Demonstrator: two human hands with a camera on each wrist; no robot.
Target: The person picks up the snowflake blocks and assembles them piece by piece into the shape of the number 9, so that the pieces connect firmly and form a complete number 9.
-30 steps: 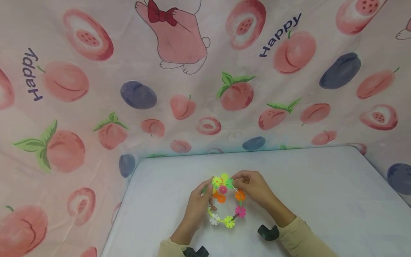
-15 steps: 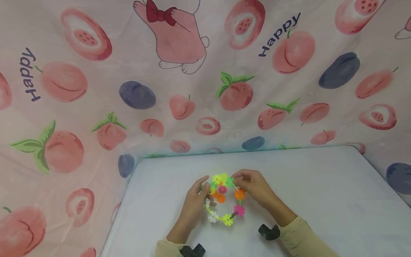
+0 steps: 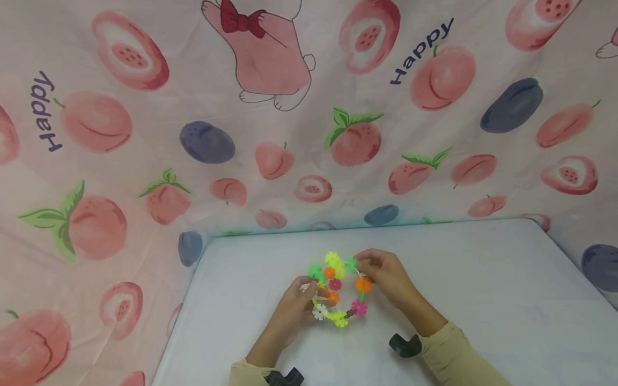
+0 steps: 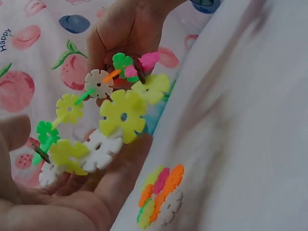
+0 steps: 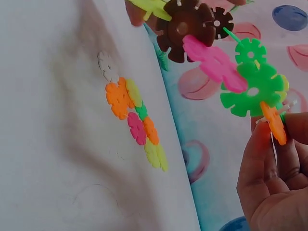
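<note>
Multicoloured ring of flower-shaped plastic discs (image 4: 113, 115); left hand (image 3: 293, 308) gripping at nine o'clock, right hand (image 3: 390, 271) pinching at one (similar discs (image 5: 137, 127) on white desk (image 3: 458, 284)).

I see the ring of flowers (image 4: 122, 115) above the table (image 3: 483, 300) between left hand (image 3: 292, 303) and right hand (image 3: 386, 273), loose flowers (image 5: 137, 127) lying on the table, curtain (image 3: 299, 123) behind its far edge.

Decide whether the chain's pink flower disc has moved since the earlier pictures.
Yes, the pink flower disc moved up the head view, nearer the table's back edge.
</note>
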